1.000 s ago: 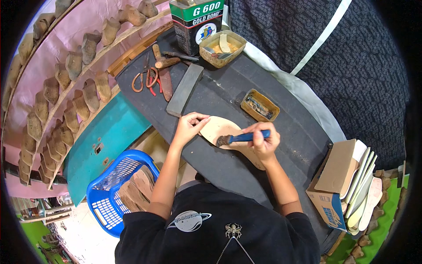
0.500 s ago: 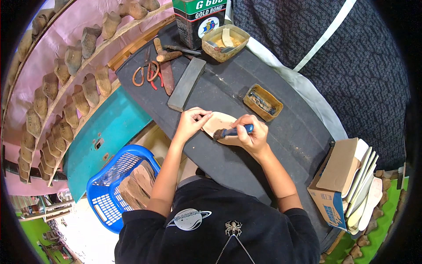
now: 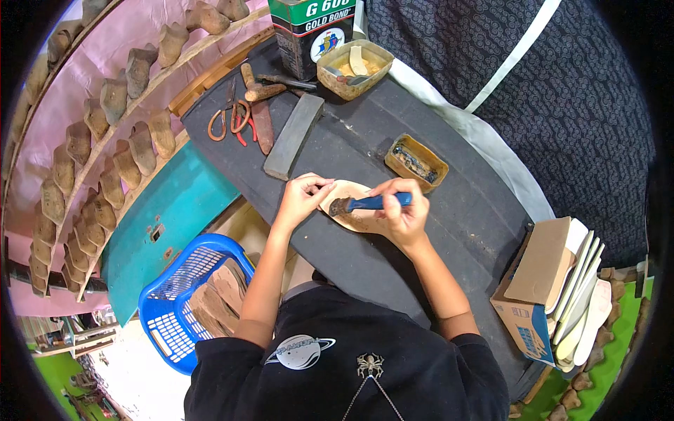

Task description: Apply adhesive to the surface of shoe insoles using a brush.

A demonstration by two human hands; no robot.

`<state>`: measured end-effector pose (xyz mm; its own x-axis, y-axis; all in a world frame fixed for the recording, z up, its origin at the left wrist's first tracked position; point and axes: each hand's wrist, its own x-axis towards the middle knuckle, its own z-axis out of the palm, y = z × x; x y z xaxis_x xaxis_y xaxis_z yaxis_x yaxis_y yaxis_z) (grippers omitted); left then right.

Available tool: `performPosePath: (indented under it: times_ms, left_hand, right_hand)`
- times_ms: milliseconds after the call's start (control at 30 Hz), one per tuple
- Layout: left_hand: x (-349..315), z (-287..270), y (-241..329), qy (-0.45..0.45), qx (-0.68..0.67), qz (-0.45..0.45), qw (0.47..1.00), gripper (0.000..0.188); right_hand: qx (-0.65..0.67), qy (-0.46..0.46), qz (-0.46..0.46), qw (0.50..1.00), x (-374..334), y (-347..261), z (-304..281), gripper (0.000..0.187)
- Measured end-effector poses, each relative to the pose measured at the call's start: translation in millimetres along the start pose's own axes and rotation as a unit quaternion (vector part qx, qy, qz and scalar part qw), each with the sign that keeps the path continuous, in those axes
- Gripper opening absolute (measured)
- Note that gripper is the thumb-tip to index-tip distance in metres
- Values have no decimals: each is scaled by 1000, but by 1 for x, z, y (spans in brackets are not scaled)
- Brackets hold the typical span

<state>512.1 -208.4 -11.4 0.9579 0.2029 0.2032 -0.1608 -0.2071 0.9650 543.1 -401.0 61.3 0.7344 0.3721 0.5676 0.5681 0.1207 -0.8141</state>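
A pale tan insole (image 3: 359, 220) lies on the dark worktable, its right end hidden beneath my right hand. My left hand (image 3: 303, 201) pinches the insole's left edge between thumb and fingers. Gripped in my right hand (image 3: 407, 216) is a brush with a blue handle (image 3: 371, 203). Its brown, caked bristles (image 3: 341, 207) rest on the insole's face, near my left fingertips. Just beyond my right hand sits a small tan tub (image 3: 441, 170) with dark residue inside.
Ahead stand a metal can (image 3: 309, 45) and a tub of yellowish paste (image 3: 344, 88). A grey block (image 3: 295, 137), scissors (image 3: 228, 121) and a hammer (image 3: 263, 92) lie left. A blue basket (image 3: 165, 333) is at lower left, a cardboard box of soles (image 3: 537, 274) at right.
The brush has shifted left over the insole, and its handle now lies flatter. My left hand still pinches the edge. The whole view has moved slightly.
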Motion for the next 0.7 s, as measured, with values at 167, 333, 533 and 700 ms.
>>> performPosePath:
  times_ms: [167,333,533,700]
  left_hand:
    - [-1,1,0,0,4,4,1000,13]
    - [-1,0,3,-9,-11,-10,1000,13]
    - [-1,0,2,-5,0,10,1000,14]
    - [0,-1,0,-2,29,18,999,13]
  right_hand:
    - [-36,-73,-61,995,-6,4,2,14]
    - [-109,-154,-146,971,-11,-5,-13,18]
    - [-135,-159,-148,967,-14,-11,-28,13]
    - [-56,-48,-27,997,-12,-7,-23,12]
